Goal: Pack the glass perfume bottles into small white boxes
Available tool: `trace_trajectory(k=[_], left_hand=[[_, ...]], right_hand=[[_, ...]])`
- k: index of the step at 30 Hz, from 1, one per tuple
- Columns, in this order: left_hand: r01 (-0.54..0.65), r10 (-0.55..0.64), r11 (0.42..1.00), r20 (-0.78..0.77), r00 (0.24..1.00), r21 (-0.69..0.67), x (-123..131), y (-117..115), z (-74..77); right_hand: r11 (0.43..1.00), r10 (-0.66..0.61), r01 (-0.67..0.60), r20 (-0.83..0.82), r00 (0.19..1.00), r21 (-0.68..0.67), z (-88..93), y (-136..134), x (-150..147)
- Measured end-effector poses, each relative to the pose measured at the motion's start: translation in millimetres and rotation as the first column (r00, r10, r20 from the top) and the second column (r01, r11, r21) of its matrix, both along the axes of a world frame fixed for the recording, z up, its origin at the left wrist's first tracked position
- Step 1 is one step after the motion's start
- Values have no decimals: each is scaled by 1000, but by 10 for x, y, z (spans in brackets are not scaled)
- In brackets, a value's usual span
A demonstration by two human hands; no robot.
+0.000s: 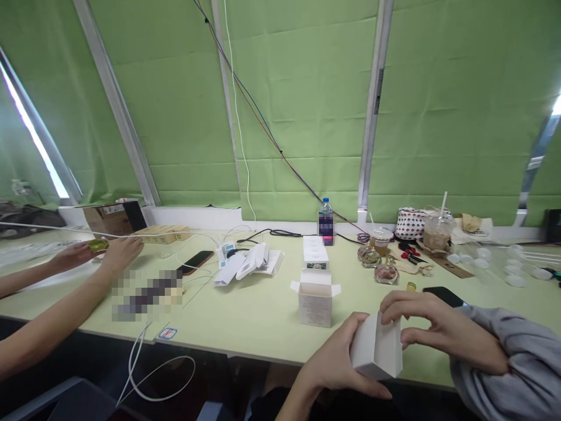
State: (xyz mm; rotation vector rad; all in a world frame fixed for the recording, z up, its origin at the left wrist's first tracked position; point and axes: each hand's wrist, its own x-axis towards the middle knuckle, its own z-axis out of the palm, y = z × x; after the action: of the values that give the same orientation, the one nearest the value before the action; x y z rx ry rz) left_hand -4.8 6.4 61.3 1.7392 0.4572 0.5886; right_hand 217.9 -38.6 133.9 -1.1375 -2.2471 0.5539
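Note:
At the table's front edge, my left hand [335, 359] cups a small white carton [370, 346] from its left and underneath. The carton is tilted, with an open side facing right and up. My right hand [432, 321] grips its upper right rim, fingertips over the edge and thumb on the right side. Behind it, an open carton [314, 307] stands upright with its flaps spread. A row of closed white cartons [314, 250] sits just beyond that one. What lies deep inside the held carton is hidden.
A co-worker's hands [118, 257] handle a yellow-green round item [98, 245] at left. Flattened white cartons [252, 263], a phone [196, 262] and cables lie mid-left. A bottle [325, 222], glass dishes [386, 273], drink cups [436, 234] and a dark phone [443, 296] stand or lie right.

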Motion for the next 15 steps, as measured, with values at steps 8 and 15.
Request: trace_trajectory(k=[8,15], left_hand=[[21,-21,1000,23,1000,19,-31,52,-42],[102,-102,995,46,994,9,-41,78,-56]], right_hand=[[998,-17,14,42,999,58,-61,14,33],[993,-56,42,130,990,106,-74,12,-79]])
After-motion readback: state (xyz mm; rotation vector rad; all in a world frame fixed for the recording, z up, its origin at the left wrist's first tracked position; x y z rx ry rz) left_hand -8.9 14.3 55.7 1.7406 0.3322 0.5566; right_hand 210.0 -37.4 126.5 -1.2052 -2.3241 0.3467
